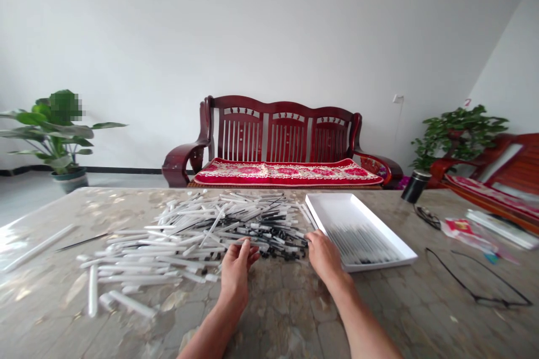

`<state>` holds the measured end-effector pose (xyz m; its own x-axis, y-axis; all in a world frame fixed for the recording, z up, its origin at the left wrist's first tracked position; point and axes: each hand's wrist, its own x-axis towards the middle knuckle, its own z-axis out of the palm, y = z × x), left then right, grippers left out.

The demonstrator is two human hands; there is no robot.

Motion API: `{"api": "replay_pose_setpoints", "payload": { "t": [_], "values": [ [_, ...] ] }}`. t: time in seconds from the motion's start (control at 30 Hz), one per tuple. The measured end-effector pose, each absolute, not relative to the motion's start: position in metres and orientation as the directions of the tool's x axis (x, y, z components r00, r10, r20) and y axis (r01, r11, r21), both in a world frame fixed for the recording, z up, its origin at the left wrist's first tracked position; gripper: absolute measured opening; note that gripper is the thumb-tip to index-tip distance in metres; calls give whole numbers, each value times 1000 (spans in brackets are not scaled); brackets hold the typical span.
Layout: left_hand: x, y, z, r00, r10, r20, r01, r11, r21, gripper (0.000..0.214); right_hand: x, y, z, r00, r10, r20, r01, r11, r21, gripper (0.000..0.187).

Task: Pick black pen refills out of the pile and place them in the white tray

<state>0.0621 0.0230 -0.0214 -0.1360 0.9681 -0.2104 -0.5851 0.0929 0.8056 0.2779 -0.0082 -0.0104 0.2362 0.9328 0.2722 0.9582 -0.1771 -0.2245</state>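
A wide heap of white pen barrels and thin black-tipped refills [202, 230] covers the middle of the marbled table [295, 314]. My left hand [236, 269] rests at the heap's near edge, fingers curled around a thin piece I cannot make out. My right hand [322, 255] lies palm down at the heap's right end, fingers bent into the black-tipped pieces, beside a white tray [404, 249] that holds a row of finished pens [357, 238].
A black cylinder [415, 186], a black cord [475, 280] and a red-and-white packet [461, 228] lie right of the tray. Loose white tubes [37, 247] lie far left. Beyond the table stand a red wooden sofa [282, 146] and potted plants [59, 134].
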Motion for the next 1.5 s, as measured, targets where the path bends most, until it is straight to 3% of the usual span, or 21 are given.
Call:
{"api": "replay_pose_setpoints", "payload": {
  "t": [0.2,0.5,0.9,1.0,1.1,1.2,1.5],
  "values": [
    [62,29,-22,-182,947,-265,-628,96,772,29,278,1,-14,278,908,313,951,-212,-226,42],
    [55,32,-20,-306,909,-284,-641,24,767,12,272,10,-21,112,945,308,985,-66,-157,41],
    [61,27,-21,-229,951,-207,-638,14,770,35,274,11,-27,218,891,398,959,-119,-258,20],
    [65,22,-20,-143,970,-196,-664,53,746,38,273,9,-27,187,836,516,945,-10,-327,20],
    [69,18,-17,-74,971,-226,-696,112,709,37,262,6,-28,126,766,630,884,202,-421,21],
    [70,16,-16,-42,968,-249,-720,143,679,35,244,1,-27,80,736,672,799,356,-484,19],
    [69,14,-16,-14,976,-218,-699,146,700,40,219,-8,-20,56,699,713,730,459,-507,18]
  ]
}}
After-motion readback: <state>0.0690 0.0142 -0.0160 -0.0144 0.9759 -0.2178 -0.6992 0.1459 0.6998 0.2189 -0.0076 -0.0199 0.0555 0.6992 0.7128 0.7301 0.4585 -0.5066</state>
